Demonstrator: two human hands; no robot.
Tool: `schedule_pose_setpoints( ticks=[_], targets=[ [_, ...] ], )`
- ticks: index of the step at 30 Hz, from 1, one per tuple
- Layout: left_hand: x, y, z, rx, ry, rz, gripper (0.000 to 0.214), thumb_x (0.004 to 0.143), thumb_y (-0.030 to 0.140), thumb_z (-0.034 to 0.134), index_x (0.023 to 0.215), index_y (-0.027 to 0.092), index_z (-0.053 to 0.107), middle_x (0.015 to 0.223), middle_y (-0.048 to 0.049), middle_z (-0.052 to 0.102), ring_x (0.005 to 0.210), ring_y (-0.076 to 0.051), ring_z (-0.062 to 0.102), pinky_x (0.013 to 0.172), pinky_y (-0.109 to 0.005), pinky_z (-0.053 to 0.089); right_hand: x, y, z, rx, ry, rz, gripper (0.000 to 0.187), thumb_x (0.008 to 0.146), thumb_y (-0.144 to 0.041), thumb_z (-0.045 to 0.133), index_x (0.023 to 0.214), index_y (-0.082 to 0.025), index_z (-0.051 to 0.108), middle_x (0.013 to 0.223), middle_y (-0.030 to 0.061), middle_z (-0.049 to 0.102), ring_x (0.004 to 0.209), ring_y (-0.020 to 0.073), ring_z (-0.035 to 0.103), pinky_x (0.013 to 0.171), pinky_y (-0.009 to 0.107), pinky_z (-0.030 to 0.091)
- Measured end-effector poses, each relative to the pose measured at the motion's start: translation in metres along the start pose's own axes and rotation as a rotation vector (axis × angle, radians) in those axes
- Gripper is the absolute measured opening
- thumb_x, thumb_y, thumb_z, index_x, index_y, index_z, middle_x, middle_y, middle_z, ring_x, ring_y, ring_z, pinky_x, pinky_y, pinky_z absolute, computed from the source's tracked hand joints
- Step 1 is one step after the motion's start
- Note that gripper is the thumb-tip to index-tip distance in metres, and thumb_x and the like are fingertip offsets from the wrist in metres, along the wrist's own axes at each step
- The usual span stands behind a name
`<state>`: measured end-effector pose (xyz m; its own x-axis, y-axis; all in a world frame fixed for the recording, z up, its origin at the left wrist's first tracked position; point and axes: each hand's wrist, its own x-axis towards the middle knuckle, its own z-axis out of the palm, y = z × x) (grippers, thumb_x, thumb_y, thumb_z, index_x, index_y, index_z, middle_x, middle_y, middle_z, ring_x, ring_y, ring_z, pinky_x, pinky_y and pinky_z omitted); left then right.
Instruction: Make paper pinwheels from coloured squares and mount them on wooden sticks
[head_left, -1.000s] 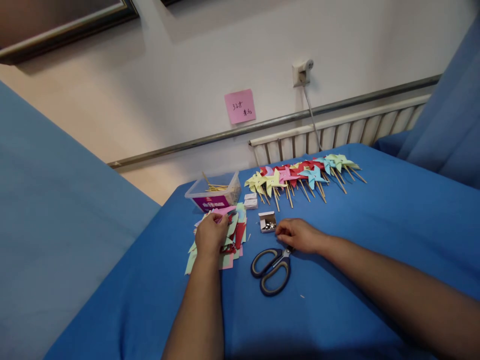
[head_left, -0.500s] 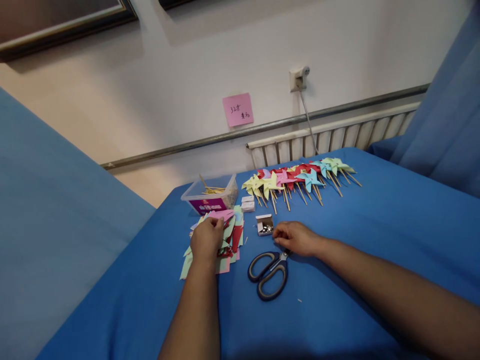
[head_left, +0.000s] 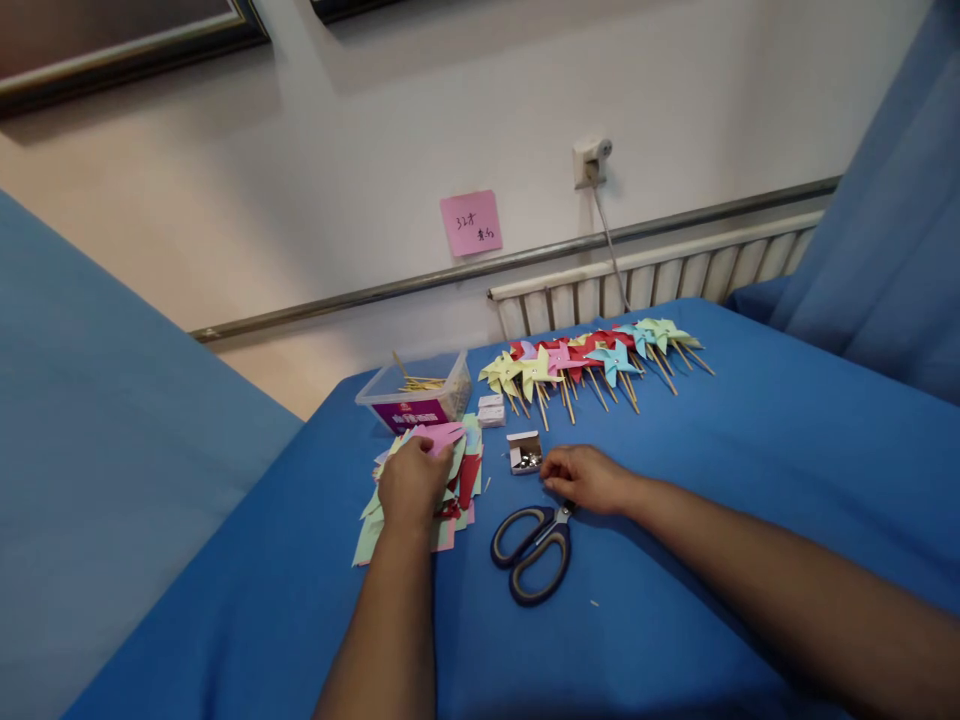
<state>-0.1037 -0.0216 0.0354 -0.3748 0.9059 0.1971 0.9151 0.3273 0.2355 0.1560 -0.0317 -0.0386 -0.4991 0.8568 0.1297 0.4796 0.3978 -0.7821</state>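
Left hand (head_left: 409, 482) is on the pile of cut paper (head_left: 469, 476), left of center on the blue-covered table (head_left: 720, 430). Its fingers are bent in close together at the pink sheet (head_left: 441, 437) on the pile's far side. Could be pinching the edge; contact is hidden, so can't tell if it has hold of it.

Right hand (head_left: 587, 478) is just right of the small box (head_left: 514, 462); can't tell if they touch. Fingers curled inward, little gap at the tips. Can't tell if anything's between them, too small. Box lid is up, shiny metal bits (head_left: 530, 461) inside.

Scissors (head_left: 556, 521) lie nearer than the box, handles toward near left, blade end running under the right hand.

Handling, my read: take one sheet by a free corner and lift, don't drag. Pieces overlap at odd angles, so a sideways pull would likely snag neighbors. Pinch lightly, paper should crease easily. Right side: watch the blade end, and don't bump the box, bits would scatter. Lift high enough to miss the plastic tub (head_left: 409, 414) just beyond the pile. Pinwheels (head_left: 562, 360) sit on the far side, well away from the scissors.
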Motion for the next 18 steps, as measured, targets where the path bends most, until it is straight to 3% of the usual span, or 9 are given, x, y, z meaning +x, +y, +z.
schedule_pose_setpoints(
  ticks=[4,10,18],
  targets=[
    [0.001,-0.0004,0.0027,-0.035,0.036,0.012,0.031,0.078,0.042,0.053,0.098,0.024,0.069,0.101,-0.01,0.073,0.099,-0.031,0.065,0.078,-0.037,0.046,0.0012,-0.0014,-0.0007,-0.003,-0.003,0.01,0.01,0.081,-0.018,0.061,0.09,-0.018,0.066,0.074,-0.0009,0.066,0.065,0.0113,0.058,0.06,0.021,0.04],
    [0.0036,0.0009,0.0028,-0.027,0.03,0.023,0.041,0.076,0.054,0.053,0.099,0.023,0.069,0.103,-0.0113,0.073,0.1,-0.032,0.065,0.079,-0.038,0.046,0.0029,-0.0036,-0.0007,-0.031,0.007,0.015,0.01,0.081,-0.018,0.062,0.09,-0.019,0.067,0.076,0.0001,0.066,0.065,0.0115,0.058,0.061,0.022,0.041],
    [0.0027,0.0027,-0.0007,0.026,0.006,0.03,0.044,0.075,0.054,0.054,0.101,0.021,0.07,0.102,-0.0132,0.073,0.1,-0.033,0.064,0.08,-0.039,0.046,0.0047,-0.0022,0.0001,-0.043,0.014,0.002,0.01,0.081,-0.019,0.062,0.09,-0.019,0.067,0.081,-0.0002,0.067,0.067,0.0112,0.058,0.06,0.02,0.041]
  ],
)
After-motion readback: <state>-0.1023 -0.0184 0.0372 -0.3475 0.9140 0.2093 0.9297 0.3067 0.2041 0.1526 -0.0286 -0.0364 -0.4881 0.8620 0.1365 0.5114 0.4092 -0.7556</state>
